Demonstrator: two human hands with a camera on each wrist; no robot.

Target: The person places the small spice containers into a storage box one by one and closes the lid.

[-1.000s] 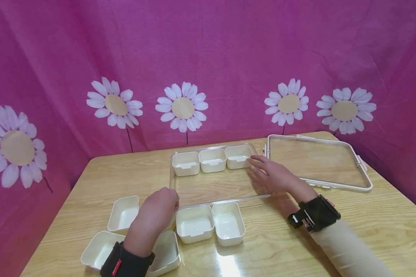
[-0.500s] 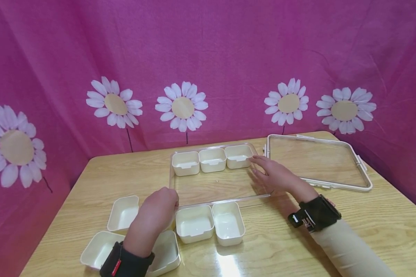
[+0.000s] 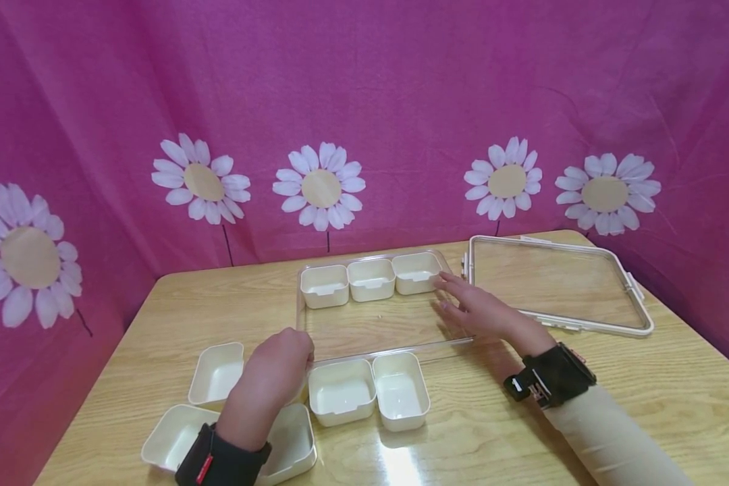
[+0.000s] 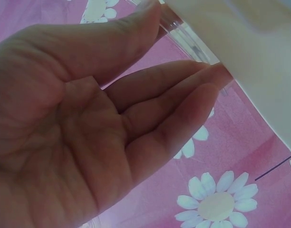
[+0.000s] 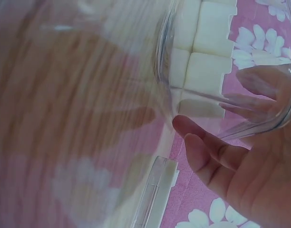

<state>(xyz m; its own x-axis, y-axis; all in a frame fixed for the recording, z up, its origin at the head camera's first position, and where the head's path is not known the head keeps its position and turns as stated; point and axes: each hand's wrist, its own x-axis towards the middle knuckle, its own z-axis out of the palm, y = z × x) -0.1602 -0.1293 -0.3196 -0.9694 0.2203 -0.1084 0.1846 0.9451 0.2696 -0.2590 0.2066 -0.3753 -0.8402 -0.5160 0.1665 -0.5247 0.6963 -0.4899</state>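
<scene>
A clear plastic box (image 3: 370,334) lies on the table with three cream bins (image 3: 372,281) along its far side. My left hand (image 3: 279,364) is at its near left corner. In the left wrist view, thumb and index finger pinch the clear edge beside a cream bin (image 4: 259,57); the other fingers lie nearly straight. My right hand (image 3: 476,307) rests at the box's right side, fingers loosely extended near the rightmost bin. In the right wrist view, some of its fingers (image 5: 202,142) touch the clear corner from outside, while others show through the wall.
A clear lid with a white rim (image 3: 640,324) and clips lies at the right. Cream bins stand in front of the box (image 3: 340,391), one turned lengthwise (image 3: 401,391). More bins (image 3: 217,371) sit around the left forearm, which partly hides some. A pink flowered cloth (image 3: 401,101) hangs behind.
Almost nothing moves. The right hand's fingers shift slightly at the box's right side, and the box with its bins moves very slightly left; the left hand stays in place.
</scene>
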